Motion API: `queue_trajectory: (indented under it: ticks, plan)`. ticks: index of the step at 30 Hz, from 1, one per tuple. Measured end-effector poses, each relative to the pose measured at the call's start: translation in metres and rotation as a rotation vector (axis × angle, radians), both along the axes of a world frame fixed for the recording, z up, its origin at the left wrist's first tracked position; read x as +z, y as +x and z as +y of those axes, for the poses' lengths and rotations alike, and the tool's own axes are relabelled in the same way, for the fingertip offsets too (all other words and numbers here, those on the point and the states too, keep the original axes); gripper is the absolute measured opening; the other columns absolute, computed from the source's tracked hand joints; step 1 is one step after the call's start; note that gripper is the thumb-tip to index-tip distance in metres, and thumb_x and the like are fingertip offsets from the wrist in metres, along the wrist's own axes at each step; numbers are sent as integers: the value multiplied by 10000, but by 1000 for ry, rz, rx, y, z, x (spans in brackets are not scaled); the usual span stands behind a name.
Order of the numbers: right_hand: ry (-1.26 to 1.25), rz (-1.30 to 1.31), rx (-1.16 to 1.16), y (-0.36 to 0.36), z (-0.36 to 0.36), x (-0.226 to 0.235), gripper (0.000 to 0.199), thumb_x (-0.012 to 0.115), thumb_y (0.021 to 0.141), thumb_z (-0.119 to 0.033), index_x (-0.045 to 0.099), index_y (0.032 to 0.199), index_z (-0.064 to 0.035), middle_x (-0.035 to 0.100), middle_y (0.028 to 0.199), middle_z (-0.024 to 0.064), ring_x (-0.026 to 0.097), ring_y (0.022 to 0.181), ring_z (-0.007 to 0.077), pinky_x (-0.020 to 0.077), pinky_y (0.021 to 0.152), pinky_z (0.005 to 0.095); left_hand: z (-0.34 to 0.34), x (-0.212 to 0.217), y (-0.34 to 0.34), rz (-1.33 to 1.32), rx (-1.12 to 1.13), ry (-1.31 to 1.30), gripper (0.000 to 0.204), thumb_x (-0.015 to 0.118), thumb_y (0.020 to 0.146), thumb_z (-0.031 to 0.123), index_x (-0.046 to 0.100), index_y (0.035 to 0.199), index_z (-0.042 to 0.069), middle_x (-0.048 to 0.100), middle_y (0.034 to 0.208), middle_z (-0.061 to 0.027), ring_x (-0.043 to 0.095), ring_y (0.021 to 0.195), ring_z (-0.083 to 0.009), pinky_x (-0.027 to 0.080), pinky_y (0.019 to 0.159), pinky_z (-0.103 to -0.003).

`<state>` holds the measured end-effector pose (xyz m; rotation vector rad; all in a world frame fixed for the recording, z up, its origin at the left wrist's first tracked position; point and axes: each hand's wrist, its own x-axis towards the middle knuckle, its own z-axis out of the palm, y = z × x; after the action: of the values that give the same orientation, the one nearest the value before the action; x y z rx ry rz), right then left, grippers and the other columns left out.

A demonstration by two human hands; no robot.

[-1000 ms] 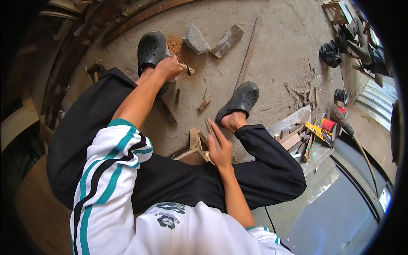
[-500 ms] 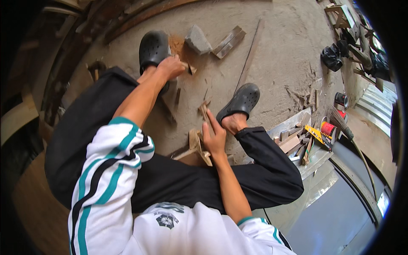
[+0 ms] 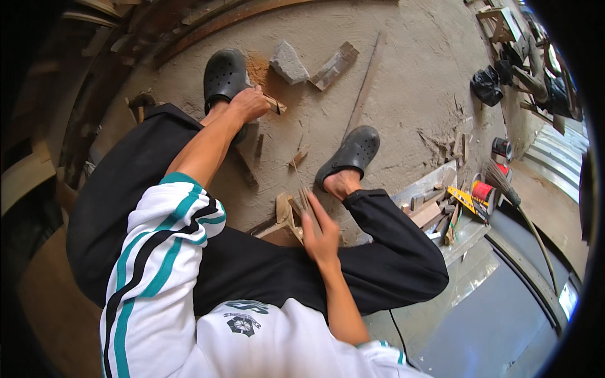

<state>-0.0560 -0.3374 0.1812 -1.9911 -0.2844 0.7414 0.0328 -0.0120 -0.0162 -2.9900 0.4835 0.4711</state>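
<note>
My left hand (image 3: 249,104) is closed around a short piece of wood (image 3: 275,104), held low over the floor beside my left shoe (image 3: 225,75). The wood's far end sticks out to the right of the fingers. Between my legs, my right hand (image 3: 321,238) is slightly blurred, its fingers pointing forward. A thin wooden strip (image 3: 305,198) shows at those fingertips, and the hand appears closed on it. Just left of this hand stand some wood offcuts (image 3: 285,209). A small wood scrap (image 3: 297,159) lies on the floor ahead of it.
A grey stone block (image 3: 289,63) and a wood block (image 3: 334,65) lie beyond my left hand, near reddish sawdust (image 3: 257,68). A long narrow board (image 3: 365,88) stretches away. At right are scrap wood (image 3: 428,211), a yellow-handled saw (image 3: 465,200), cans (image 3: 483,192) and a broom (image 3: 502,183).
My right hand has drawn back a little toward my body, and the thin strip has come with it, away from the scrap on the floor. My left hand has barely shifted.
</note>
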Motion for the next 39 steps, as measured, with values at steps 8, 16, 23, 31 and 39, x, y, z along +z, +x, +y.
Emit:
queue_trajectory:
  ticks: [8,16,23,31,39]
  plan:
    - [60,-65,-58,-6,-22,-1,379,576,913,-83,579,1281,8,652,1192,208,634,1111,234,452,951,328,3,10,5,6,-8,26,189,585,790,154,731,740,45,696,845,-223,702,816,-301,555,598,-361]
    - [63,-28,-43,1,-6,-8,394,581,907,-83,573,1290,9,642,1209,208,604,1163,281,429,985,335,12,-7,-3,-29,12,22,191,575,791,139,732,756,35,695,846,-212,698,825,-291,553,602,-354]
    - [34,-82,-61,11,11,-36,391,589,905,-108,577,1279,8,646,1181,229,624,1122,315,445,962,332,1,9,6,48,27,20,192,577,792,139,731,767,26,703,854,-205,698,850,-304,571,642,-380]
    - [-51,-151,-192,2,-82,78,387,619,867,-68,616,1250,-12,681,1094,238,679,1003,238,502,857,308,-10,-3,-5,-63,255,61,218,561,827,147,742,865,32,658,1111,-171,551,1169,-341,430,972,-474]
    - [21,-220,-478,28,-89,96,403,619,898,-104,583,1276,30,687,1103,167,639,958,166,489,849,278,-101,13,-24,-43,333,110,834,684,820,382,305,1456,-4,320,1504,-247,304,1387,-425,221,1141,-518]
